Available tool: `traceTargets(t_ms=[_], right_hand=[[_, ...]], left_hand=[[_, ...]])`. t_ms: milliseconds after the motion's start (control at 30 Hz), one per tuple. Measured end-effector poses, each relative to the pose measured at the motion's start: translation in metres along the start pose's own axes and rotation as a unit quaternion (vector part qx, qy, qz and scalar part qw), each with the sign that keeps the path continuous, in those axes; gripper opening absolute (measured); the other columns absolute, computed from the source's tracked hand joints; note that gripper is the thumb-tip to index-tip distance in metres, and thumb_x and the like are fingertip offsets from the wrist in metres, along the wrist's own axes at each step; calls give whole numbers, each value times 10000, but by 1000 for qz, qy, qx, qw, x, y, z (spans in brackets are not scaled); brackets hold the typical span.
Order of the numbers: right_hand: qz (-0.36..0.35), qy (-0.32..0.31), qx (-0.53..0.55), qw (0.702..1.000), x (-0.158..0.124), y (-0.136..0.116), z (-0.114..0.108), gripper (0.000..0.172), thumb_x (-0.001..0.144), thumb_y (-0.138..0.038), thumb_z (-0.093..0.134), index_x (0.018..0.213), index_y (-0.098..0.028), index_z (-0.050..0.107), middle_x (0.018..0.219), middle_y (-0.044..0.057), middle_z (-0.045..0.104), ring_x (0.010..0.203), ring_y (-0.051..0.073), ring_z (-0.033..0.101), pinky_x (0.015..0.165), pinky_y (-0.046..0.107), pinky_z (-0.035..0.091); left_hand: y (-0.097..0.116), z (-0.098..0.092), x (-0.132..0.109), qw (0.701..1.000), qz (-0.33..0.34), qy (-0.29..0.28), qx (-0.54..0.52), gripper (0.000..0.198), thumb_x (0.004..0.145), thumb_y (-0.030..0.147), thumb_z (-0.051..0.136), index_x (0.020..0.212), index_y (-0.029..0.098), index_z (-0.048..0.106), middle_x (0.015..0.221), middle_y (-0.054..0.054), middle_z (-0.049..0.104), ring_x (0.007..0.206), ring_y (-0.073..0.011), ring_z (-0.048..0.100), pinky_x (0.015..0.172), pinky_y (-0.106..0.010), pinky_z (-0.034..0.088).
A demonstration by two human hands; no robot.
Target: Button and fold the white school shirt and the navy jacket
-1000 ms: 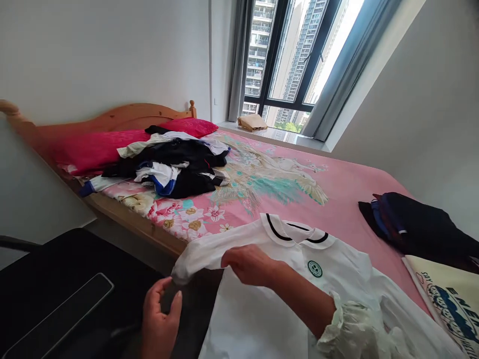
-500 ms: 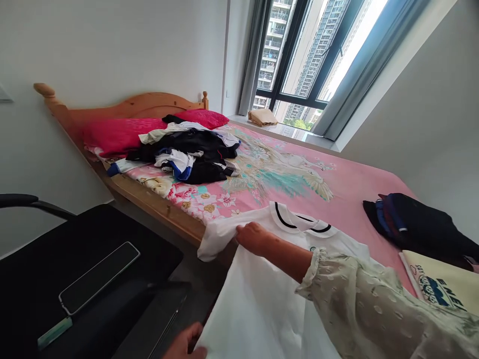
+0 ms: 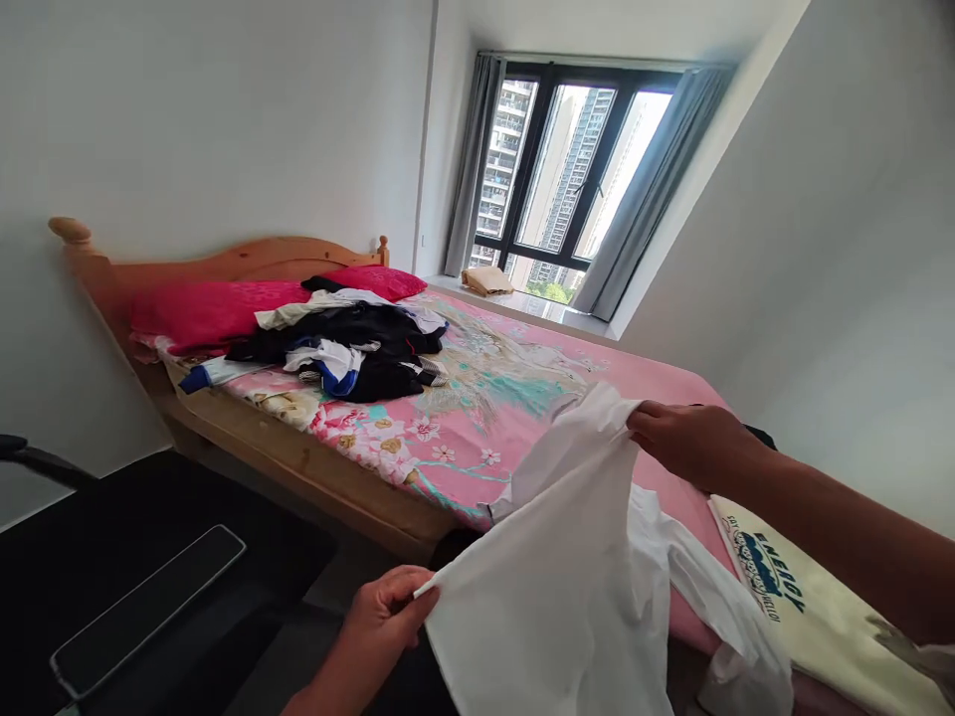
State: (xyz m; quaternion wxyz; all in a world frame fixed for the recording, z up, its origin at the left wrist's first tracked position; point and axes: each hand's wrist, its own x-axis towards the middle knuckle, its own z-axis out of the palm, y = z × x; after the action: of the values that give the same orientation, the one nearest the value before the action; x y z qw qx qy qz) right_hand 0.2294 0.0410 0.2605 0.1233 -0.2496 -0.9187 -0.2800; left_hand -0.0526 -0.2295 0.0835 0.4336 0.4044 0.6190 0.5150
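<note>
A white shirt is stretched between my two hands over the near edge of the bed. My left hand pinches its lower left edge between thumb and fingers. Higher up and to the right, my right hand is closed on the gathered top of the cloth. One part of the shirt, which looks like a sleeve, hangs down on the right. The dark-striped collar is hidden in the folds.
Jumbled clothes lie by the red pillows. A folded cream garment with printed lettering lies at the bed's right edge, a dark pile partly hidden behind my right arm. A phone rests on the black chair at left.
My right hand has moved right and up, lifting the shirt's top so that it folds over. My left hand has risen with the lower edge. The view has tilted upward and turned right.
</note>
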Motion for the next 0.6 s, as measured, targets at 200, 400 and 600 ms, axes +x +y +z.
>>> traceTargets(t_ms=[200,400,600], right_hand=[[71,35,-46,996,-78,27,-42,351,909,-434,335,710,-244,551,678,57,574,432,126,403,393,291,134],[95,59,-47,993,-132,53,-59,439,929,-525,265,798,-273,600,747,22,624,427,104,410,367,263,190],[187,45,-23,981,-126,103,-126,619,855,-670,261,750,-206,656,676,-10,629,466,58,478,435,209,287]], left_hand=[[45,35,7,998,14,-49,-42,395,621,565,682,675,179,619,588,22,535,545,-112,491,550,-227,429],[106,32,28,988,23,-98,114,455,703,600,586,848,180,684,524,38,557,389,-93,457,408,-210,325],[244,29,100,983,61,-86,148,504,735,523,583,985,90,638,353,87,468,293,-70,435,391,-181,348]])
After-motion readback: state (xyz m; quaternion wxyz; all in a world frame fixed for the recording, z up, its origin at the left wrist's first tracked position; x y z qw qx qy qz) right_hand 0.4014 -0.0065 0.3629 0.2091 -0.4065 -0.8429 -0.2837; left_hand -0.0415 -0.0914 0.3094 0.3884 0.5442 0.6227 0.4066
